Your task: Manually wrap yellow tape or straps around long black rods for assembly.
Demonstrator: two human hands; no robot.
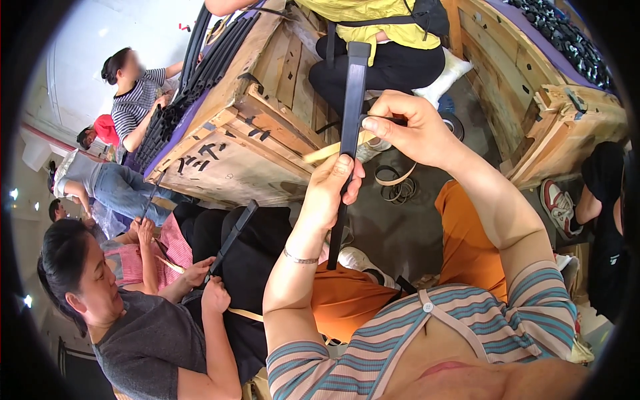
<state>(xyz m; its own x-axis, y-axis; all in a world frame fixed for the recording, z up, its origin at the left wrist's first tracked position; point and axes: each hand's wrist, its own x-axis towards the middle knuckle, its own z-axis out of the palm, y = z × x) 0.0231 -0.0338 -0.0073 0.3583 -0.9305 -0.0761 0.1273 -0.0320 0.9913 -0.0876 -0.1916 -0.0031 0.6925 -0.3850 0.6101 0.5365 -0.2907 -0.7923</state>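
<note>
My left hand (335,187) is wrapped around a long black bar (354,93), held upright before me with a wider block-like end at its top. My right hand (417,130) is closed in a pinch at the bar's right side, with a small black piece (400,121) showing between thumb and fingers. A pale yellow strip (323,154) crosses behind the bar close to both hands. More of this narrow strip (398,181) hangs in a curl below my right hand. Whether it is fixed to the bar, I cannot tell.
Wooden crates stand ahead left (233,150) and right (567,133), loaded with black parts. On my left a co-worker (153,320) handles another black bar (233,233). Someone in yellow (380,23) sits ahead. Coiled strip (400,193) is near the floor (413,230).
</note>
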